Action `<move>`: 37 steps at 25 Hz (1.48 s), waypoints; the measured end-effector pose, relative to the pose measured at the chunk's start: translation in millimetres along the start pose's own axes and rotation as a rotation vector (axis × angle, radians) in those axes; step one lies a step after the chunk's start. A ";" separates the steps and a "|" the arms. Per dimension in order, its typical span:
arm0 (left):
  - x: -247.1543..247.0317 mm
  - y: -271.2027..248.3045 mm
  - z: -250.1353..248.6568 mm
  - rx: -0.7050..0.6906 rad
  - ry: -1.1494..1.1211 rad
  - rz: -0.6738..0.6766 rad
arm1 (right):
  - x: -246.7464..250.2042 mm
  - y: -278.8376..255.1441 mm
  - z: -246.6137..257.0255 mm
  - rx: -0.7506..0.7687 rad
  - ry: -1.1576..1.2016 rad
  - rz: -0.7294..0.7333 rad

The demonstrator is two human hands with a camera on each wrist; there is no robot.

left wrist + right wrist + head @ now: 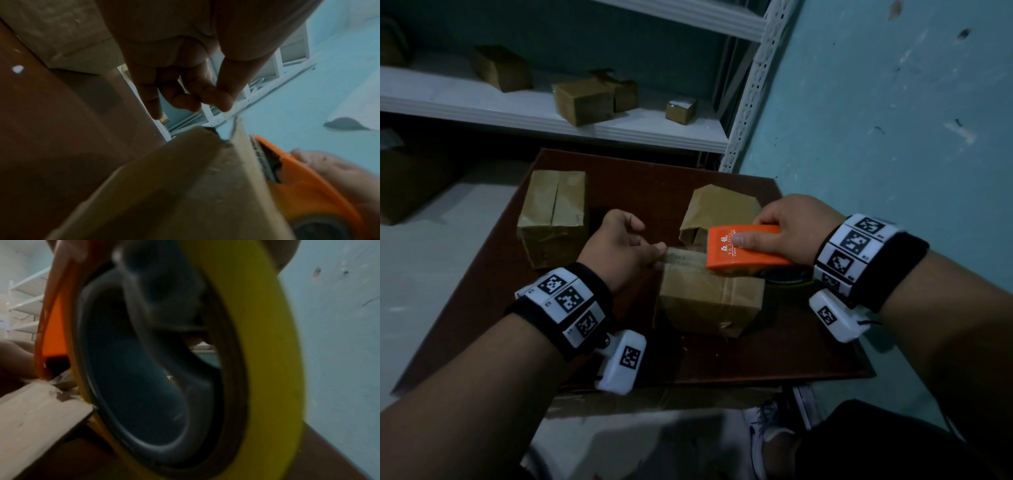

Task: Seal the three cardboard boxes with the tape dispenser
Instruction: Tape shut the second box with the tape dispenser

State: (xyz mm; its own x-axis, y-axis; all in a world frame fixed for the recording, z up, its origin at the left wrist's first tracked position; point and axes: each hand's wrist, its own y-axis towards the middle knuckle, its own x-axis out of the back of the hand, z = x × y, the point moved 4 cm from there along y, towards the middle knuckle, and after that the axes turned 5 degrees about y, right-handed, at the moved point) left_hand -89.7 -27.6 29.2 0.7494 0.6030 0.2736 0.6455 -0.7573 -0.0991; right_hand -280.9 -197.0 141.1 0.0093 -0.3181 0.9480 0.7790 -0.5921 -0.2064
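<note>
Three brown cardboard boxes stand on a dark brown table (808, 349). The nearest box (709, 301) is between my hands; one box (554, 212) stands at the back left and another (722, 209) at the back right. My right hand (774, 226) grips the orange tape dispenser (743, 253), which lies on the near box's top at its right end. Its yellow tape roll (267, 353) fills the right wrist view. My left hand (626, 243) has loosely curled fingers, and its thumb presses the near box's top left edge (205, 139).
A white metal shelf (619, 126) with several small cardboard boxes runs behind the table. A teal wall (893, 120) closes the right side. A larger carton (410, 185) sits low at the left. A shoe (767, 428) shows below the table's front edge.
</note>
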 end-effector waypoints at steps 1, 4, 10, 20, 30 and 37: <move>0.6 0.5 0.3 -0.003 -0.024 -0.006 | 0.1 -0.3 -0.2 -0.006 0.010 -0.003; -0.6 -1.1 -2.9 -0.008 -0.007 -0.010 | -0.4 0.1 -0.1 -0.006 0.004 0.004; -2.0 -6.5 0.8 0.012 0.208 -0.004 | -5.5 3.0 6.1 0.004 -0.122 0.030; -1.5 -5.3 8.9 0.089 0.624 0.050 | -10.9 9.9 22.0 0.048 -0.290 0.036; -39.0 -17.1 -25.0 0.023 -0.034 -0.074 | -8.9 10.0 23.6 0.064 -0.239 0.031; -59.0 -9.3 -9.6 0.019 -0.001 -0.045 | -9.2 15.1 20.4 0.088 -0.256 0.006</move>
State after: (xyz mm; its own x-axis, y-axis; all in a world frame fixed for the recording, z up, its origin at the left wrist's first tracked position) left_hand -141.3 -58.5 23.1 0.7195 0.6369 0.2770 0.6814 -0.7244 -0.1047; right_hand -256.5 -188.0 134.3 0.1635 -0.1172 0.9796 0.8298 -0.5207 -0.2008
